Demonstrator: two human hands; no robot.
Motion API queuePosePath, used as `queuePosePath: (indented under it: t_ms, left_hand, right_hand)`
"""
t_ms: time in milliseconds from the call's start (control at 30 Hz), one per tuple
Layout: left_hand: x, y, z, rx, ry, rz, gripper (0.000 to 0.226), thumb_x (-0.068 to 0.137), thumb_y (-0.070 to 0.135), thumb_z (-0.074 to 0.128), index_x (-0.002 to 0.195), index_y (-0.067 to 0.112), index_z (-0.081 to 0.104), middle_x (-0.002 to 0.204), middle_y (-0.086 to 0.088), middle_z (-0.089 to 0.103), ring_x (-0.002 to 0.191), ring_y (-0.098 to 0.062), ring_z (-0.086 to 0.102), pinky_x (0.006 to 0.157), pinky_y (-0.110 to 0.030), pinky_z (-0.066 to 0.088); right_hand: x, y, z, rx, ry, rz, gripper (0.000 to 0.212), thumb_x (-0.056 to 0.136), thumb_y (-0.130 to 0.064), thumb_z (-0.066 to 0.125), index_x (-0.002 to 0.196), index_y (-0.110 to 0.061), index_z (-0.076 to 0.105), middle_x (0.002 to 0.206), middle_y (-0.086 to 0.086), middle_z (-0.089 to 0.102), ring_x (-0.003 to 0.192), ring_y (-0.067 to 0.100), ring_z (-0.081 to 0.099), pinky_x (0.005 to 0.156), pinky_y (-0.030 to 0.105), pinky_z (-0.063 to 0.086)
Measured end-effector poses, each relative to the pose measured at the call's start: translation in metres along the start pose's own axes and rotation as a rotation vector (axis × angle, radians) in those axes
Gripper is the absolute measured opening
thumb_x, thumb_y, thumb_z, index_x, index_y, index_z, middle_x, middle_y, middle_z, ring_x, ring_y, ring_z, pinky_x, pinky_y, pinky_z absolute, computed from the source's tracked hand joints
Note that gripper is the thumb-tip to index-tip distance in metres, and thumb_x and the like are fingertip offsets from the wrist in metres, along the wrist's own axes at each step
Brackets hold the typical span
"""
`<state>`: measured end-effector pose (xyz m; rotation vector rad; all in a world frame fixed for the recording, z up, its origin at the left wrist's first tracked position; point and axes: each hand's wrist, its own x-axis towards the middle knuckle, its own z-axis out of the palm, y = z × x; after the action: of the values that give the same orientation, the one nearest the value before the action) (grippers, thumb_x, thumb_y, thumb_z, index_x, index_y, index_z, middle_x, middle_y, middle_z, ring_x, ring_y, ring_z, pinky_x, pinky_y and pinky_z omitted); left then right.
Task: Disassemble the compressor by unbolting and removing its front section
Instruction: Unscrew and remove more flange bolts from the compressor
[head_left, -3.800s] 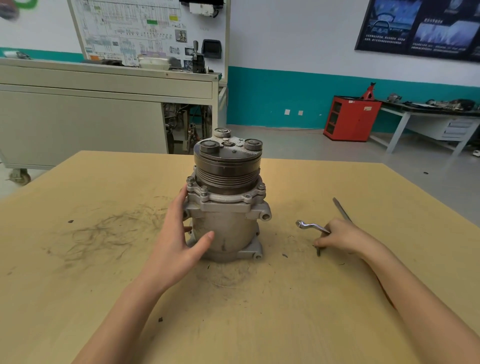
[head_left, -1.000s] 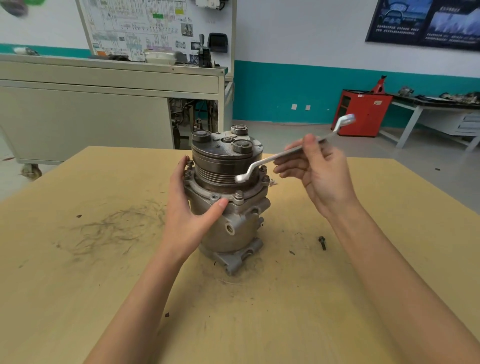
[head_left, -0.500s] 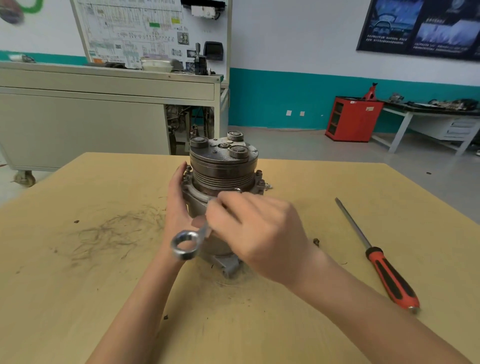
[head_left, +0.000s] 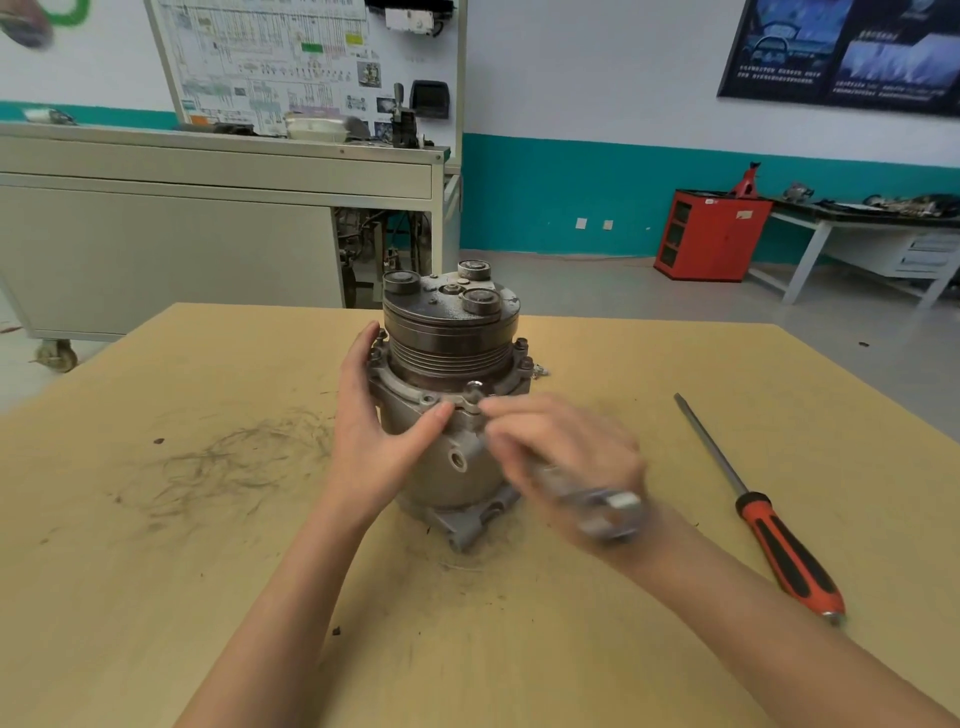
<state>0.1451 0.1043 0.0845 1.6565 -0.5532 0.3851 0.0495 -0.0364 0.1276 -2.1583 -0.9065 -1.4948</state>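
Compressor (head_left: 447, 415) is standing upright mid-counter (head_left: 156, 597), grimy, pulley end up, bolts ringing its flange. Left hand (head_left: 374, 447) is gripping its side, fingers wrapped around it. Right hand (head_left: 566, 457), blurred, is holding a wrench (head_left: 597, 506) at a front bolt. Screwdriver (head_left: 763, 514) is lying to the right.

The gray metal compressor (head_left: 447, 415) stands upright on the tabletop (head_left: 519, 649), its dark grooved wheel on top; a blurry silver wrench (head_left: 597, 506) seems to reach a rim bolt (head_left: 474, 387)
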Motion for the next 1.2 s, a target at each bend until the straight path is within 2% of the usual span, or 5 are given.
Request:
queuePosePath:
  t_ms: [167, 367, 600, 900, 1200]
  left_hand:
    - [0.000, -0.001, -0.002, 0.017, -0.005, -0.020, 0.093, 0.069, 0.048, 0.071, 0.148, 0.027, 0.026, 0.150, 0.006, 0.036, 0.137, -0.005, 0.035, 0.116, -0.029, 0.030]
    - [-0.002, 0.005, -0.002, -0.033, 0.003, -0.049, 0.088, 0.070, 0.038, 0.072, 0.146, 0.029, 0.030, 0.146, 0.010, 0.039, 0.133, 0.000, 0.038, 0.114, -0.029, 0.033]
    - [-0.002, 0.005, -0.002, -0.036, 0.003, -0.057, 0.089, 0.070, 0.040, 0.073, 0.147, 0.029, 0.029, 0.147, 0.011, 0.038, 0.134, 0.000, 0.037, 0.114, -0.027, 0.032]
    - [-0.001, 0.000, -0.002, -0.017, 0.005, -0.060, 0.096, 0.063, 0.056, 0.069, 0.147, 0.028, 0.030, 0.147, 0.010, 0.039, 0.133, 0.000, 0.038, 0.110, -0.021, 0.034]
    - [0.002, 0.022, 0.012, -0.242, 0.120, -0.220, 0.053, 0.093, -0.011, 0.043, 0.143, 0.006, 0.036, 0.141, -0.028, 0.044, 0.132, -0.039, 0.042, 0.112, -0.050, 0.032]
  right_hand:
    - [-0.004, 0.051, -0.017, 0.951, 0.095, 0.927, 0.024, 0.098, -0.015, 0.033, 0.088, -0.005, 0.052, 0.085, 0.005, 0.071, 0.060, 0.023, 0.068, 0.055, 0.026, 0.054]
    - [0.012, 0.110, -0.001, 1.192, -0.252, 1.250, 0.030, 0.101, -0.017, 0.030, 0.086, -0.007, 0.054, 0.058, 0.002, 0.054, 0.039, 0.010, 0.044, 0.039, 0.016, 0.036]
    - [0.029, 0.094, -0.029, 1.080, 0.019, 1.073, 0.036, 0.088, -0.035, 0.045, 0.085, -0.005, 0.064, 0.066, 0.006, 0.068, 0.054, 0.015, 0.063, 0.049, 0.019, 0.049]
    - [0.050, 0.000, -0.026, -0.222, 0.041, 0.063, 0.043, 0.093, -0.033, 0.051, 0.074, 0.000, 0.070, 0.060, 0.008, 0.063, 0.048, 0.020, 0.059, 0.041, 0.033, 0.048]
    - [0.034, -0.043, 0.022, -0.694, -0.124, -0.123, 0.017, 0.081, -0.003, 0.054, 0.073, -0.012, 0.066, 0.059, 0.002, 0.052, 0.049, 0.017, 0.047, 0.046, 0.026, 0.035]
